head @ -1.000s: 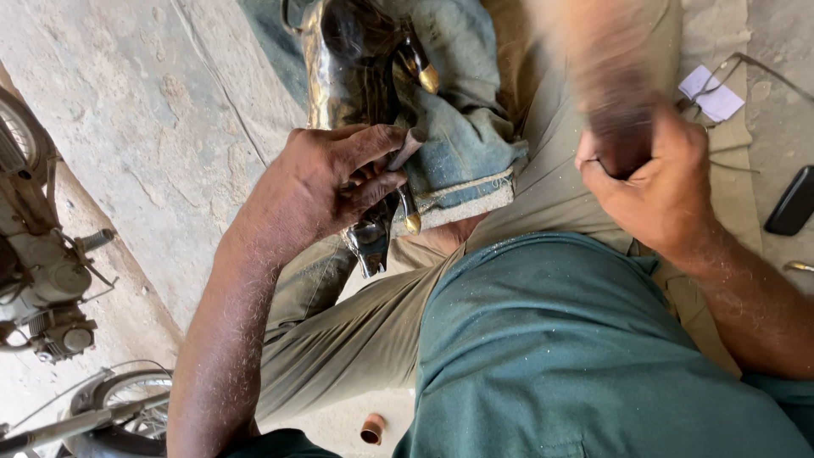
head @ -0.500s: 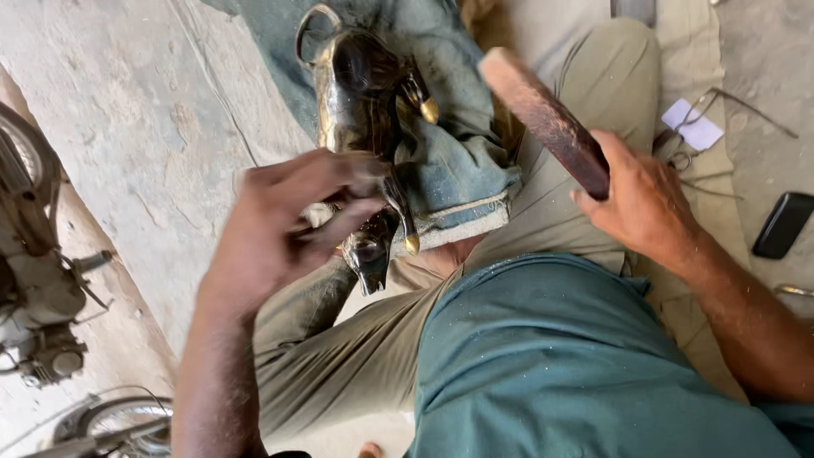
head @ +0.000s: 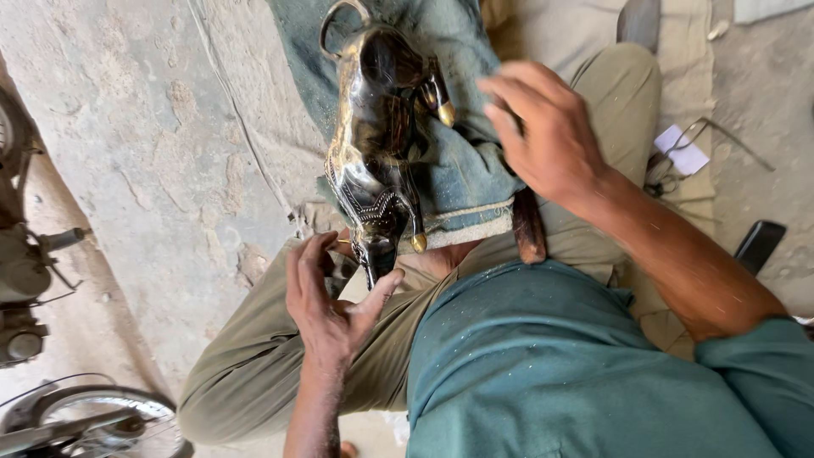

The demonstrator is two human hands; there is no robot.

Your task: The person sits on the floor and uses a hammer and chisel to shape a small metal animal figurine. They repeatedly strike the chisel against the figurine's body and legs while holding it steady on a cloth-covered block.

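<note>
Two bare hands show in the head view, and both belong to the person sitting on the ground. A shiny dark metal animal figure with brass-tipped horns lies on a blue denim cloth across the person's lap. Its head points near, toward the person's belly.

The left hand is low in the picture, just near the figure's nose. Its fingers are spread wide and hold nothing. The thumb tip is touching or almost touching the nose; I cannot tell which.

The right hand is over the right edge of the denim cloth, just beside the figure. Its fingers are bent a little and loose, and its grip holds nothing that I can see.

A hammer's brown wooden handle lies on the lap under the right wrist, half tucked beneath the cloth.

The person wears olive trousers and a teal shirt.

On the far right, a white slip of paper and a black phone lie on the ground. On the left are a motorbike engine and a wheel.
</note>
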